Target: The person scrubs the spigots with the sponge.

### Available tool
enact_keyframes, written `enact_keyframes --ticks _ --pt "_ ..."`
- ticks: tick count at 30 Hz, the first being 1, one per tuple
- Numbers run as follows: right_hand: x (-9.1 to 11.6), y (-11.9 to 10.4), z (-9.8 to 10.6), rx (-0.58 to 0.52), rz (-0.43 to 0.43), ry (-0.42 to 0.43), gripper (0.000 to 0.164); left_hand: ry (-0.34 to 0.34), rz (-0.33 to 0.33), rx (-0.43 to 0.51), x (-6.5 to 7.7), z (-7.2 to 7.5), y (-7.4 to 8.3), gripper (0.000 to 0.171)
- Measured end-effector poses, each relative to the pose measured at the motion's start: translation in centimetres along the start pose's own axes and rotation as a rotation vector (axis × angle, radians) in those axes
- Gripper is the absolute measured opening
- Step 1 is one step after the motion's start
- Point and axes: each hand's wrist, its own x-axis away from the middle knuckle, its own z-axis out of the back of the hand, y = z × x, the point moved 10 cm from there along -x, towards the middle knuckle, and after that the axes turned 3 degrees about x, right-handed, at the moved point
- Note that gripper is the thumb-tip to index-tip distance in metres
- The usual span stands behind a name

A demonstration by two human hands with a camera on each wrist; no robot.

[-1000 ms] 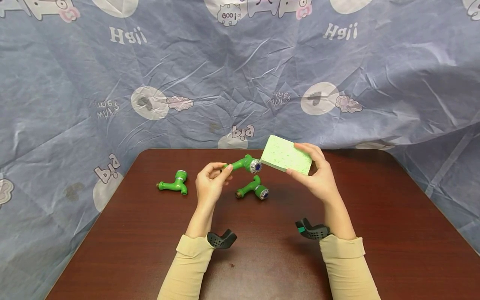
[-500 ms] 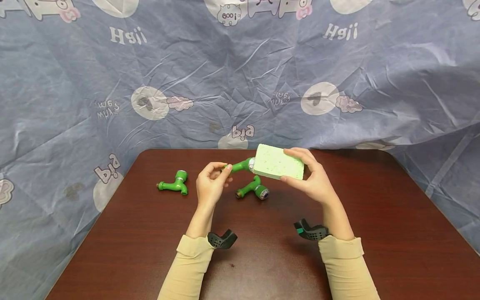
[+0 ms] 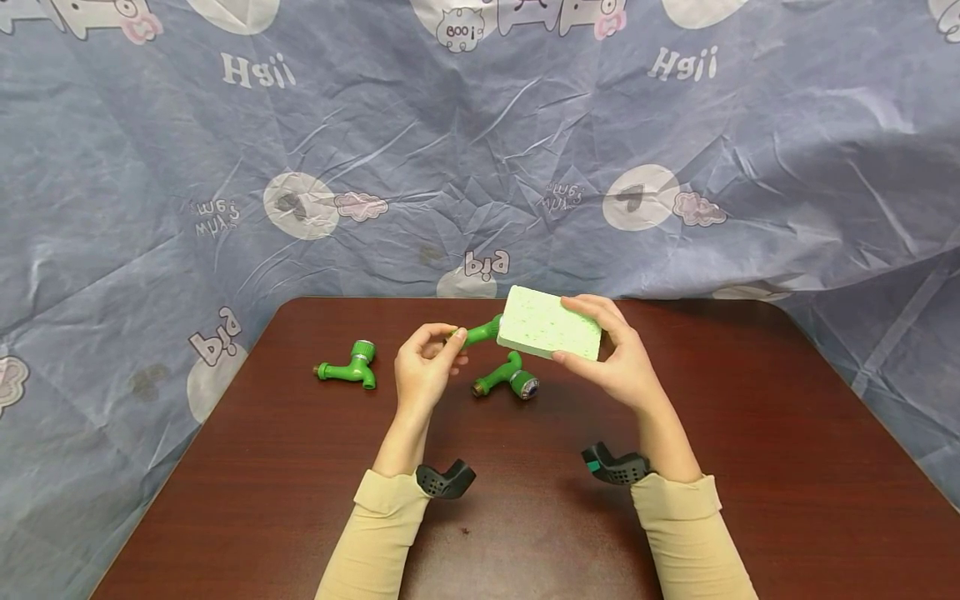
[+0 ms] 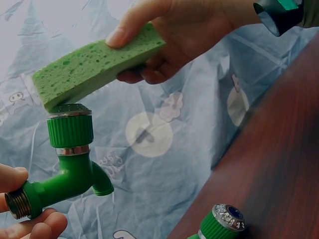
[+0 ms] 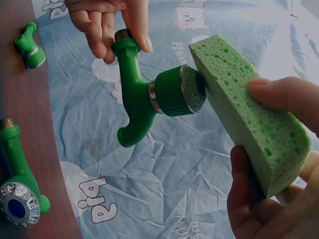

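My left hand (image 3: 422, 371) pinches a green tap (image 5: 133, 84) by its threaded brass end, holding it up over the table. A light green sponge (image 3: 550, 323) is gripped in my right hand (image 3: 618, 354), thumb on one face and fingers on the other. In both wrist views the sponge's near end touches the silver-rimmed cap of the tap's knob (image 4: 71, 129). From the head view, the sponge hides that knob. Beneath the hands a second green tap (image 3: 506, 377) lies on the table, its blue-centred knob turned to the right.
A third green tap (image 3: 348, 367) lies on the dark wooden table (image 3: 525, 533), left of my left hand. Behind the table's far edge hangs a wrinkled blue printed cloth (image 3: 480, 150). Each wrist wears a black camera mount (image 3: 446, 481).
My right hand has brought the sponge left and slightly down, from beside the held tap's knob to against it, covering the knob in the head view. My left hand has hardly moved.
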Motion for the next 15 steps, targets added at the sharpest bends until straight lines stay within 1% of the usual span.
enact_keyframes --ticks 5,8,10,13,15 --pt "0.0 0.6 0.4 -0.012 -0.036 0.043 0.063 -0.017 -0.011 0.011 0.7 -0.4 1.9 0.017" --pt "0.0 0.8 1.0 0.004 -0.047 0.071 0.063 -0.029 -0.012 0.014 0.8 -0.6 2.1 0.018" --pt "0.0 0.8 1.3 0.018 -0.053 0.088 0.063 -0.029 -0.012 0.016 0.7 -0.5 2.0 0.018" --pt "0.0 0.4 1.8 0.034 -0.061 0.116 0.062 -0.029 -0.007 0.040 0.3 -0.3 1.0 0.018" --pt "0.1 -0.2 2.1 0.040 -0.067 0.142 0.061 -0.014 -0.012 0.062 -0.1 0.0 0.2 0.019"
